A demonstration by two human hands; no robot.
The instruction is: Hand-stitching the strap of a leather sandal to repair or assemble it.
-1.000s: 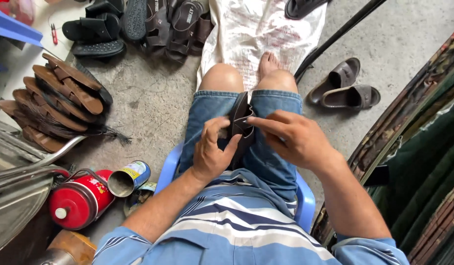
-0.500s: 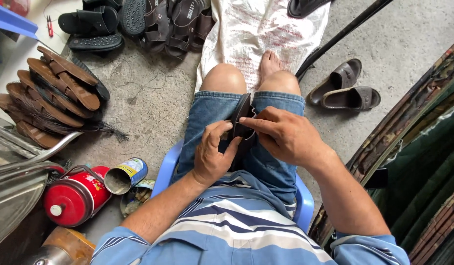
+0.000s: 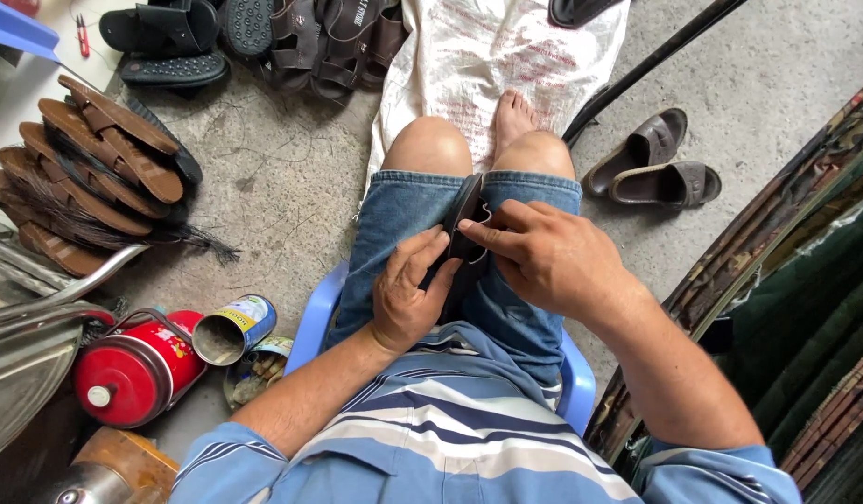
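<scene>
Nearby, open tin can (image 3: 228, 329), inside grey, beside red canister (image 3: 133, 369).

You see one black sandal (image 3: 467, 217) in hand, two grey slippers (image 3: 653, 168), one red extinguisher (image 3: 133, 373), two open tins (image 3: 233, 329).

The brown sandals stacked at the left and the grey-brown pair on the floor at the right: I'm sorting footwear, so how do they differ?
The stacked brown sandals are many, overlapping and tilted against each other; the grey-brown pair is only two, lying flat, soles down. The stack is reddish brown with thin straps; the pair is duller, with one wide band each. The stack lies by a red cylinder; the pair lies beside a dark pole. Both rest on the concrete floor, away from both hands.
</scene>
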